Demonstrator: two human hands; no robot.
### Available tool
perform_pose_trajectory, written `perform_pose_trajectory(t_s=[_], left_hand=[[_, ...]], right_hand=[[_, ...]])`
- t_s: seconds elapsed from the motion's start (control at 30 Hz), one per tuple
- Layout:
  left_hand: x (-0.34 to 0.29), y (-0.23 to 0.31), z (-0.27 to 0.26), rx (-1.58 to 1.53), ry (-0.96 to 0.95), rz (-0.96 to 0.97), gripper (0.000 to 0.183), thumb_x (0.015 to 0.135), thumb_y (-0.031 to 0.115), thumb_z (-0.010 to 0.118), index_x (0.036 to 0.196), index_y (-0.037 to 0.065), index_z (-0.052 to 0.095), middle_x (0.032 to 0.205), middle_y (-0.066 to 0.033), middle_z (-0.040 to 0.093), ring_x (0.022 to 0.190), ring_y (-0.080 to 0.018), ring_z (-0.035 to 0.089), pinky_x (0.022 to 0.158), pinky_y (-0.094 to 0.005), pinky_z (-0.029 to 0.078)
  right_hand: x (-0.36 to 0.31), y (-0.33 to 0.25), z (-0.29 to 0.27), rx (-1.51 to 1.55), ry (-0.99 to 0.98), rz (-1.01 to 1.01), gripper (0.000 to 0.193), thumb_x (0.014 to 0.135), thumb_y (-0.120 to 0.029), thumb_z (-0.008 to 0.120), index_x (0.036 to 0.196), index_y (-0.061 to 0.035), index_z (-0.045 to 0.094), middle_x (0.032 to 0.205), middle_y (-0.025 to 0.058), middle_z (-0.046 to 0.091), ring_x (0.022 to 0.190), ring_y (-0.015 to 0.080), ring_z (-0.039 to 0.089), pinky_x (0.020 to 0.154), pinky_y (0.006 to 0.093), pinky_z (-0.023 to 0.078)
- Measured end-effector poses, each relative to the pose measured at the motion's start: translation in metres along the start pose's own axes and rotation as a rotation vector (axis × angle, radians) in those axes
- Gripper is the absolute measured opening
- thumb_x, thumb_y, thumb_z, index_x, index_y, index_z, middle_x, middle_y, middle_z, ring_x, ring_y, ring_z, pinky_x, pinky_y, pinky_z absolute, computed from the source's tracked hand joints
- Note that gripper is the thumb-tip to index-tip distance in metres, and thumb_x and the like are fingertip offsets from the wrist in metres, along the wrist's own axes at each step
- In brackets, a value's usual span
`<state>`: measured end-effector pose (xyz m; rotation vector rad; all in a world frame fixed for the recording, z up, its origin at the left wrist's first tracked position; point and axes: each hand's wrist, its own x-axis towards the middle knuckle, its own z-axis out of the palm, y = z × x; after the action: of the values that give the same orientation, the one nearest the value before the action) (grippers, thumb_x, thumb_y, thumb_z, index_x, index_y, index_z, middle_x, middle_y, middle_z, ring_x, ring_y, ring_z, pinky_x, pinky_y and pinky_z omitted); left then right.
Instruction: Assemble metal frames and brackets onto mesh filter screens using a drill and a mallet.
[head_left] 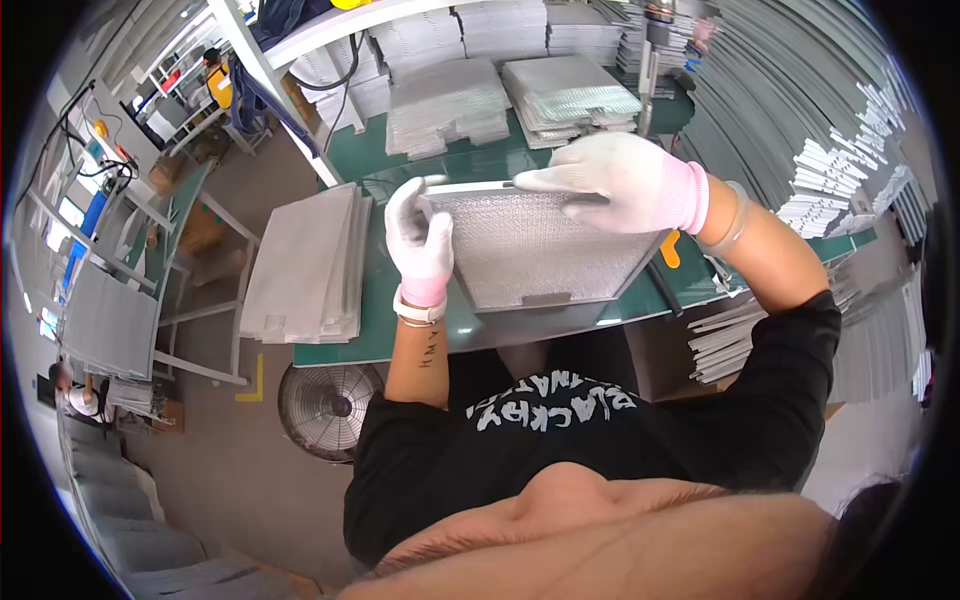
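A framed silver mesh panel [545, 250] stands tilted over the green tabletop, its pale rim along the upper edge. My left hand [418, 240], in a white glove with a pink cuff, grips the panel's upper left corner between thumb and fingers. From the right, my gloved right hand [625, 185] reaches over the upper edge. Its forefinger lies along the rim and its lower fingers bend against the mesh side. A small dark spot shows on the rim at that fingertip; I cannot make out what it is. Right of the panel lies an orange tool handle [671, 250].
The green table [390, 320] carries a stack of flat grey panels [305, 265] at left. Two wrapped mesh stacks [445, 105] [570, 90] lie behind. A white post [275, 95] rises at far left. A round floor fan [335, 408] stands below; white strips [830, 185] crowd the right.
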<state>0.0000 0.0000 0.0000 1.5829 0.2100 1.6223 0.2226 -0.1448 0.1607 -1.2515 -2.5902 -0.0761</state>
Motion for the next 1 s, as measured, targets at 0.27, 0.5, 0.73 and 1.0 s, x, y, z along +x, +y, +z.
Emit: perform_pose_trajectory(t_s=[0.27, 0.5, 0.73, 1.0], left_hand=[[0.029, -0.001, -0.005, 0.222, 0.113, 0.151, 0.033, 0.097, -0.004, 0.047, 0.128, 0.006, 0.046, 0.103, -0.0006, 0.051, 0.078, -0.0046, 0.045, 0.070, -0.0192, 0.040], [0.118, 0.108, 0.055, 0.644, -0.744, 0.872, 0.026, 0.084, 0.009, 0.068, 0.110, 0.009, 0.062, 0.081, -0.0089, 0.066, 0.069, -0.0232, 0.065, 0.060, -0.0314, 0.052], [0.068, 0.035, 0.110, 0.801, -1.196, 0.892, 0.022, 0.084, 0.025, 0.068, 0.102, 0.016, 0.061, 0.064, -0.0041, 0.056, 0.057, -0.0218, 0.059, 0.052, -0.0360, 0.045], [0.057, 0.013, 0.112, 0.878, -0.876, 0.725, 0.031, 0.076, 0.040, 0.074, 0.078, 0.014, 0.057, 0.059, -0.0016, 0.054, 0.058, -0.0198, 0.058, 0.055, -0.0337, 0.044]], right_hand=[[-0.110, 0.004, 0.085, -0.071, 0.927, 0.438, 0.033, 0.085, -0.011, 0.064, 0.117, -0.0049, 0.064, 0.093, 0.0142, 0.066, 0.080, 0.0329, 0.063, 0.080, 0.0391, 0.051], [-0.201, 0.030, 0.233, -0.245, -0.049, 1.257, 0.041, 0.089, -0.020, 0.060, 0.127, -0.0073, 0.051, 0.111, 0.0196, 0.060, 0.093, 0.0384, 0.065, 0.080, 0.0436, 0.056], [-0.211, 0.009, 0.174, 0.313, 0.278, 1.000, 0.043, 0.092, -0.013, 0.054, 0.132, 0.0014, 0.048, 0.108, 0.0212, 0.062, 0.100, 0.0333, 0.063, 0.087, 0.0407, 0.050], [-0.187, -0.059, -0.002, 0.528, 0.569, 0.497, 0.062, 0.094, -0.006, 0.051, 0.151, 0.0012, 0.029, 0.092, 0.0098, 0.056, 0.064, 0.0113, 0.052, 0.063, 0.0267, 0.047]])
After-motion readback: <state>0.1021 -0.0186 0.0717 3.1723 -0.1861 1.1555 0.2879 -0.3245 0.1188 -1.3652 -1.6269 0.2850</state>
